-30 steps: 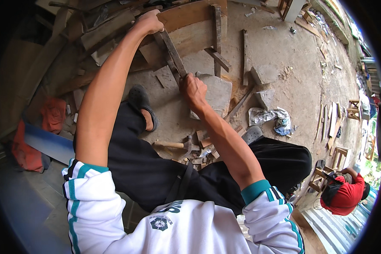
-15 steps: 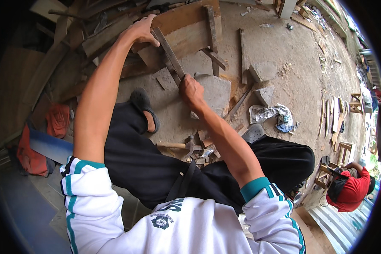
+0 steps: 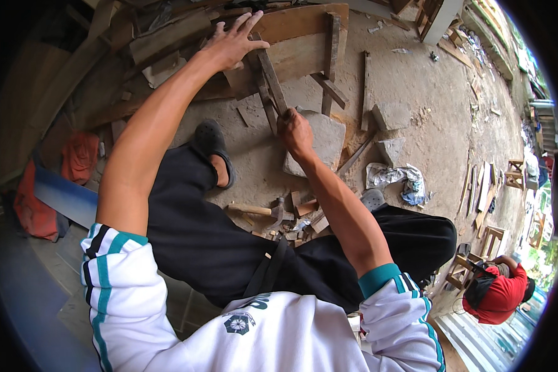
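Note:
My right hand point(image 3: 296, 132) is closed round the near end of a narrow wooden strip point(image 3: 271, 80), which slants up and away. At the strip's far end my left hand point(image 3: 234, 43) has its fingers spread, the thumb over the strip's top and the palm above the wood. Behind lies a wide brown board point(image 3: 291, 53) with other strips joined to or resting against it, including a dark upright strip point(image 3: 331, 59) and a short crosspiece point(image 3: 330, 90). Whether the held strip is fixed to the board is hard to tell.
A flat stone slab point(image 3: 319, 139) lies below my right hand. Between my legs are a claw hammer point(image 3: 254, 209) and wood offcuts point(image 3: 307, 208). Rubble blocks point(image 3: 390, 116) and a crumpled plastic bag point(image 3: 403, 178) lie rightward. A person in red point(image 3: 502, 294) sits far right.
My left hand has opened from a curled hold into spread fingers and shifted right. The board and its strips have moved slightly right in view. My right hand keeps its grip.

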A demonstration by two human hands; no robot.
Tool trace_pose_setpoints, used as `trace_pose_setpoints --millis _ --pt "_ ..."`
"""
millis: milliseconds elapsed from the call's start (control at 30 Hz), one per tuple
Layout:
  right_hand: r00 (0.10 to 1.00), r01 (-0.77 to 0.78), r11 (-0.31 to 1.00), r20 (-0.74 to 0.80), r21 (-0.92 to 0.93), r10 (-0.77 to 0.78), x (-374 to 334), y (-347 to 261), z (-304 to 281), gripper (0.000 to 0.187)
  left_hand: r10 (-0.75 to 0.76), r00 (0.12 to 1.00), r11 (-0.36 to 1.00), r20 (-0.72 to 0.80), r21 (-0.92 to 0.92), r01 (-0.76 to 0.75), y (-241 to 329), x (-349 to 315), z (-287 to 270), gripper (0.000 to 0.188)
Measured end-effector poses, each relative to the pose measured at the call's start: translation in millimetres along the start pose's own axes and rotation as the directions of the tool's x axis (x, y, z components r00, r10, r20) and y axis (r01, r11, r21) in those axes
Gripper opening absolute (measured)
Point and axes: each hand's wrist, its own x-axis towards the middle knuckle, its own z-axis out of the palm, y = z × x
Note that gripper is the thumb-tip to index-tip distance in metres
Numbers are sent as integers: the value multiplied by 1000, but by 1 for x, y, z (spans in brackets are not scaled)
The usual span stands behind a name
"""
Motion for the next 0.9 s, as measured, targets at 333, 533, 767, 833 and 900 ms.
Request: trace_pose_setpoints --millis 333,533,767,833,900 --pt "981 -19 999 194 30 13 7 -5 -23 30 -25 974 998 -227 52 38 3 15 28 42" --pt "988 130 983 95 -128 -118 3 -9 -29 32 -57 970 997 -236 38 68 8 19 23 35" --pt "997 -1 988 75 -157 13 -8 -10 -27 32 -82 964 996 -255 5 86 10 21 21 27" --pt "998 -13 988 62 -156 23 -9 -11 -27 32 -86 961 996 -263 -10 87 10 21 22 27" --pt "998 -31 980 52 -197 42 -8 -22 -31 34 -93 959 996 -267 -8 94 10 22 23 26"
